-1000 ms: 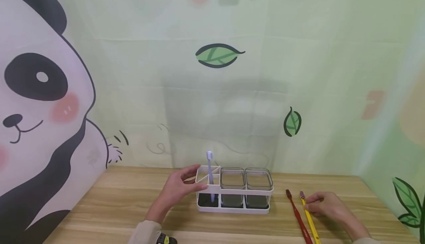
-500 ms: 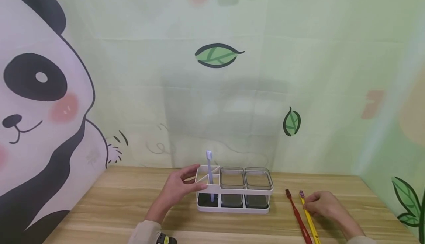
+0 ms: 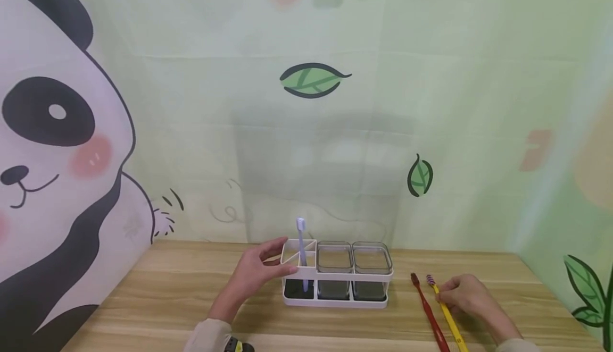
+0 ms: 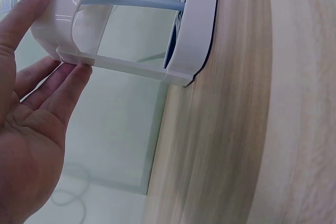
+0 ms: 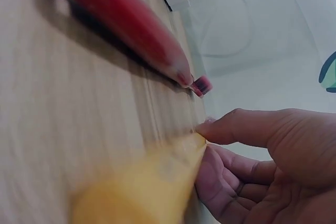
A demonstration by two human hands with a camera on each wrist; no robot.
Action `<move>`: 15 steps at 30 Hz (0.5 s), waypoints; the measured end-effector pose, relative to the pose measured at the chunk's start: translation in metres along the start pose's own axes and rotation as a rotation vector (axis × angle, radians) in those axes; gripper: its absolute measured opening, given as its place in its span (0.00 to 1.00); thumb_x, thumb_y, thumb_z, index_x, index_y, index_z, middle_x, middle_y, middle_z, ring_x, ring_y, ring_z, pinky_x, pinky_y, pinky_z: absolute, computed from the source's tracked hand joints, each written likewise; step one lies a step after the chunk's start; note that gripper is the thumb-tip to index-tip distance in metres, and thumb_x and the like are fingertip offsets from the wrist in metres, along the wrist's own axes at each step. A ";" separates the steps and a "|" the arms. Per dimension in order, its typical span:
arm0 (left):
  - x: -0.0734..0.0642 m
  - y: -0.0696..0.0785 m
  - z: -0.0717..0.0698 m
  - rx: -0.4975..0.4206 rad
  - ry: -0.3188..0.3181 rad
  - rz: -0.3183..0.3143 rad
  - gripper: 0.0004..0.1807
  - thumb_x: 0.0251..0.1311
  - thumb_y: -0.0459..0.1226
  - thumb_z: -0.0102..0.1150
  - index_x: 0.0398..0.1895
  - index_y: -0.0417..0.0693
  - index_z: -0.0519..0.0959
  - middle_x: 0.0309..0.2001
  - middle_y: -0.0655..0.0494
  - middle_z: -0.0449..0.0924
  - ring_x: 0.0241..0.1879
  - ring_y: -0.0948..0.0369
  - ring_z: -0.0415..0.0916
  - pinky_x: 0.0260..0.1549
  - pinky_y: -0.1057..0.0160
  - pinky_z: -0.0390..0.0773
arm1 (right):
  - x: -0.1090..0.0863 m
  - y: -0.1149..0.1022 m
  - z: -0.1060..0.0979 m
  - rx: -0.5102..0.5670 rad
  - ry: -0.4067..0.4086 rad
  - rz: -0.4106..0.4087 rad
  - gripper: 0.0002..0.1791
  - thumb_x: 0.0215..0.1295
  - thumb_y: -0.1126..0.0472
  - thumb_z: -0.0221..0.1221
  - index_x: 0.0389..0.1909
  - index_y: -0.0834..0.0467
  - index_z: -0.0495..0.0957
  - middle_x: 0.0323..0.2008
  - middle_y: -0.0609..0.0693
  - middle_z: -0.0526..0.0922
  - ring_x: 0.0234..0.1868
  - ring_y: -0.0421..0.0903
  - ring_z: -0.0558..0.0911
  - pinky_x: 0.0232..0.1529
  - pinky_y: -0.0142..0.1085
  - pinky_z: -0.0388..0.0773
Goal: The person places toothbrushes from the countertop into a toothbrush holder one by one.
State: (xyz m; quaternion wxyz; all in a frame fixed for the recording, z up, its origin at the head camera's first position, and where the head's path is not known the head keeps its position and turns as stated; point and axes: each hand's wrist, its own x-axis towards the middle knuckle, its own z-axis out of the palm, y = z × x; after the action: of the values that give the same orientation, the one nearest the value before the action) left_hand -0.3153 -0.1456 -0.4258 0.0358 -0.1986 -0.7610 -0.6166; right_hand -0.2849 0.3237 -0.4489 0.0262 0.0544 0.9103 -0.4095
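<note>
In the head view my left hand (image 3: pixel 256 269) grips the left end of a white toothbrush holder (image 3: pixel 335 276), thumb in front and fingers behind its upper rim. A pale lilac toothbrush (image 3: pixel 302 245) stands upright in the holder's divided left section. The left wrist view shows thumb and fingertips around the holder's corner (image 4: pixel 63 35). At the right, my right hand (image 3: pixel 471 296) pinches a yellow toothbrush (image 3: pixel 450 317) near its neck. Beside it a red toothbrush (image 3: pixel 430 312) lies on the table. In the right wrist view the yellow handle (image 5: pixel 152 182) is blurred and close to the camera.
Two clear square cups (image 3: pixel 334 258) sit in the holder's middle and right places. The wooden table (image 3: pixel 167 288) runs back to a pale green cloth backdrop (image 3: pixel 206 102) with a printed panda and leaves.
The yellow toothbrush's head has shifted slightly left toward the red one, and the right hand has moved a little left with it. The left hand and the holder stay put.
</note>
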 end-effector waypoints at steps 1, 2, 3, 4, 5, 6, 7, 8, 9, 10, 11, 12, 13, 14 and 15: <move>0.000 0.000 0.000 -0.001 0.000 -0.001 0.40 0.58 0.34 0.81 0.72 0.29 0.72 0.68 0.30 0.75 0.63 0.38 0.79 0.59 0.54 0.84 | 0.000 0.000 0.000 -0.001 0.002 0.005 0.09 0.64 0.69 0.69 0.38 0.73 0.83 0.32 0.52 0.85 0.31 0.48 0.83 0.33 0.39 0.87; 0.000 0.000 0.000 -0.002 0.000 -0.002 0.40 0.58 0.34 0.81 0.72 0.29 0.72 0.68 0.30 0.75 0.63 0.38 0.79 0.59 0.54 0.84 | 0.000 0.000 0.000 -0.002 0.001 0.012 0.10 0.64 0.69 0.69 0.39 0.73 0.83 0.32 0.52 0.85 0.32 0.48 0.83 0.33 0.39 0.87; 0.000 0.000 0.000 -0.003 0.000 -0.001 0.40 0.58 0.34 0.81 0.72 0.29 0.72 0.68 0.30 0.75 0.63 0.38 0.79 0.59 0.55 0.84 | 0.001 0.000 0.000 -0.003 0.003 0.020 0.10 0.64 0.69 0.69 0.39 0.74 0.83 0.32 0.52 0.85 0.32 0.48 0.83 0.33 0.39 0.87; 0.000 0.000 0.000 -0.003 -0.001 0.000 0.40 0.58 0.34 0.81 0.72 0.29 0.73 0.68 0.30 0.75 0.63 0.38 0.79 0.59 0.55 0.84 | 0.001 0.000 -0.001 -0.002 0.003 0.024 0.10 0.64 0.69 0.68 0.40 0.74 0.83 0.32 0.52 0.85 0.32 0.48 0.83 0.33 0.39 0.87; 0.000 0.000 0.000 -0.003 -0.002 0.000 0.40 0.58 0.34 0.81 0.72 0.29 0.73 0.68 0.30 0.75 0.63 0.38 0.79 0.59 0.55 0.84 | 0.001 0.000 -0.001 0.002 0.004 0.030 0.10 0.64 0.69 0.68 0.40 0.74 0.83 0.32 0.52 0.85 0.32 0.48 0.83 0.34 0.40 0.87; 0.000 0.000 0.000 -0.004 -0.003 0.001 0.40 0.58 0.34 0.81 0.72 0.29 0.73 0.68 0.30 0.75 0.63 0.38 0.79 0.58 0.55 0.84 | 0.001 0.001 -0.001 0.006 0.002 0.027 0.11 0.64 0.69 0.68 0.41 0.74 0.83 0.32 0.53 0.85 0.32 0.48 0.83 0.34 0.40 0.87; 0.000 0.000 0.000 -0.005 -0.003 0.002 0.40 0.58 0.34 0.81 0.71 0.29 0.73 0.68 0.30 0.75 0.63 0.38 0.79 0.58 0.56 0.84 | 0.001 0.002 -0.001 0.011 0.004 0.029 0.11 0.64 0.68 0.68 0.41 0.74 0.83 0.32 0.53 0.85 0.32 0.48 0.84 0.34 0.40 0.87; 0.001 -0.001 0.000 -0.006 -0.003 0.004 0.40 0.58 0.34 0.81 0.71 0.28 0.73 0.68 0.30 0.75 0.63 0.38 0.79 0.58 0.56 0.84 | 0.001 0.003 -0.001 0.016 0.000 0.024 0.11 0.64 0.68 0.68 0.41 0.74 0.83 0.32 0.53 0.85 0.32 0.48 0.84 0.34 0.40 0.88; 0.001 -0.001 0.000 -0.007 -0.004 0.004 0.40 0.58 0.34 0.81 0.71 0.28 0.73 0.68 0.30 0.75 0.63 0.38 0.79 0.58 0.56 0.84 | 0.001 0.004 -0.002 0.028 -0.002 0.018 0.12 0.64 0.68 0.67 0.41 0.75 0.83 0.32 0.53 0.86 0.33 0.48 0.84 0.35 0.40 0.88; 0.001 -0.001 0.000 -0.007 -0.004 0.005 0.40 0.58 0.34 0.80 0.71 0.28 0.73 0.68 0.30 0.75 0.63 0.38 0.79 0.58 0.56 0.84 | 0.001 0.005 -0.003 0.040 -0.007 0.012 0.12 0.65 0.68 0.67 0.42 0.75 0.83 0.32 0.53 0.86 0.33 0.48 0.84 0.36 0.40 0.88; 0.001 -0.001 0.000 -0.007 -0.004 0.005 0.40 0.58 0.34 0.80 0.71 0.28 0.73 0.68 0.30 0.75 0.63 0.38 0.79 0.58 0.56 0.84 | 0.001 0.005 -0.004 0.052 -0.008 0.004 0.12 0.65 0.68 0.67 0.42 0.75 0.83 0.33 0.53 0.86 0.34 0.48 0.84 0.36 0.41 0.88; 0.001 -0.001 0.000 -0.009 -0.004 0.005 0.40 0.58 0.33 0.80 0.71 0.28 0.73 0.68 0.30 0.75 0.63 0.37 0.79 0.58 0.56 0.84 | 0.001 0.006 -0.005 0.065 -0.010 -0.004 0.13 0.65 0.68 0.66 0.43 0.76 0.83 0.33 0.53 0.86 0.34 0.48 0.84 0.37 0.41 0.89; 0.001 -0.001 0.000 -0.011 -0.005 0.007 0.40 0.58 0.33 0.80 0.71 0.28 0.72 0.68 0.29 0.75 0.63 0.37 0.79 0.58 0.56 0.84 | 0.000 0.005 -0.007 0.065 -0.009 -0.010 0.13 0.66 0.67 0.66 0.44 0.76 0.83 0.34 0.53 0.86 0.34 0.48 0.84 0.37 0.41 0.89; 0.001 -0.001 0.000 -0.012 -0.006 0.008 0.40 0.58 0.33 0.80 0.71 0.28 0.72 0.68 0.29 0.75 0.63 0.37 0.79 0.58 0.56 0.84 | 0.000 0.005 -0.009 0.065 -0.007 -0.014 0.13 0.67 0.67 0.66 0.45 0.76 0.83 0.34 0.53 0.86 0.34 0.48 0.84 0.37 0.41 0.88; 0.001 -0.001 0.000 -0.012 -0.007 0.007 0.40 0.58 0.33 0.80 0.71 0.28 0.72 0.68 0.29 0.75 0.63 0.37 0.79 0.58 0.57 0.84 | 0.000 0.004 -0.011 0.066 -0.003 -0.017 0.14 0.68 0.67 0.66 0.46 0.75 0.83 0.34 0.53 0.87 0.34 0.48 0.85 0.38 0.42 0.88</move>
State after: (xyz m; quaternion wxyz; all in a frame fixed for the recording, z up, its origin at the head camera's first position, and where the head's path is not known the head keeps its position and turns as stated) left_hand -0.3164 -0.1452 -0.4265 0.0341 -0.2039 -0.7566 -0.6203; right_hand -0.2846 0.3346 -0.4444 0.0225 0.0471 0.8966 -0.4398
